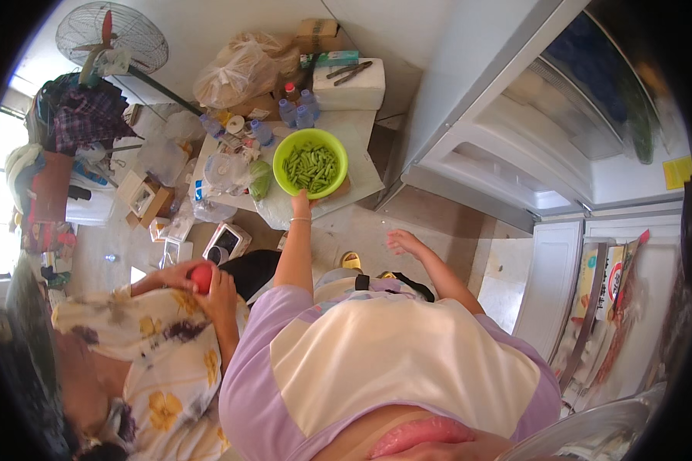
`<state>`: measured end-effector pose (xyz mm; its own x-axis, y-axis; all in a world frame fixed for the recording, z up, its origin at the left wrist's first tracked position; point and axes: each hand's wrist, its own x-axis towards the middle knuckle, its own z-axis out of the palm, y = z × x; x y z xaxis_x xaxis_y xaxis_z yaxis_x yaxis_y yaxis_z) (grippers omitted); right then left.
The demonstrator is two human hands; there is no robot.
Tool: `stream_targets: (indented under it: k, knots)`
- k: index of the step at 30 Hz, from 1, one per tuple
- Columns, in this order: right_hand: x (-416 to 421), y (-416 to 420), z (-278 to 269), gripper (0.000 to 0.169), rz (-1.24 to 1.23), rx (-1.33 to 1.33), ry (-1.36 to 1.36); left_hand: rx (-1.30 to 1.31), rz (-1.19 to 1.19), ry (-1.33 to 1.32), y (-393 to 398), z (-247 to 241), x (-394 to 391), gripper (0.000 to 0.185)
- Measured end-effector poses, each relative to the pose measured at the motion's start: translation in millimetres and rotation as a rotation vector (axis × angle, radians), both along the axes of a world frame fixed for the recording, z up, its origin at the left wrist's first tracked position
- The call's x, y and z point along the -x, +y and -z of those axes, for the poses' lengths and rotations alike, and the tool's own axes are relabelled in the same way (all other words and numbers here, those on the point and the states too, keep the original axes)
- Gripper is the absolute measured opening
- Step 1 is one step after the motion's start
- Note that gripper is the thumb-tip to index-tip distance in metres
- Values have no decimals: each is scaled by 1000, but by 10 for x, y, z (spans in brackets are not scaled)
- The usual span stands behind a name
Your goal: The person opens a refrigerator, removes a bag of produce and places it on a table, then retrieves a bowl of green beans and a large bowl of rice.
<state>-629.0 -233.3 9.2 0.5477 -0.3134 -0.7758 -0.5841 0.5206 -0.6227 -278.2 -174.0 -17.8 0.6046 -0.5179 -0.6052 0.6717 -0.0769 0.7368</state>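
My left hand (pixel 302 203) grips the near rim of a lime-green plastic basin (pixel 278 168). Cut green bean pieces (pixel 311 167) cover its bottom. The basin is over the near part of a cluttered table (pixel 357 129); I cannot tell whether it rests there or is held just above. To the right, my right hand (pixel 403 242) is in the air with fingers apart and nothing in it. It is nearest to the open refrigerator (pixel 467 155). A clear bag of green vegetables (pixel 259 180) lies left of the basin.
Plastic bottles (pixel 297 110), a white block with pliers (pixel 349 86) and bagged goods (pixel 236 72) crowd the table. At left, another person's hands (pixel 207 282) hold a round red object (pixel 202 278). Cardboard boxes (pixel 144 199) and a standing fan (pixel 112 37) are beyond. Freezer packages (pixel 602 299) show at right.
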Motion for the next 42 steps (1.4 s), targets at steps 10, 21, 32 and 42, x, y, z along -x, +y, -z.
stream_targets:
  k: [10,21,32,42]
  knots:
    - [376,435,209,39,-164,-70,41,-314,-13,63,39,628,-96,34]
    - [-248,609,-349,52,-462,1305,-200,-131,202,492,474,54,1163,76]
    - [-130,226,-1638,65,-145,1623,-266,553,583,671,-352,-1789,2137,63]
    - [1560,112,-1301,22,448,841,-80,573,1221,152,-338,-2851,2985,40]
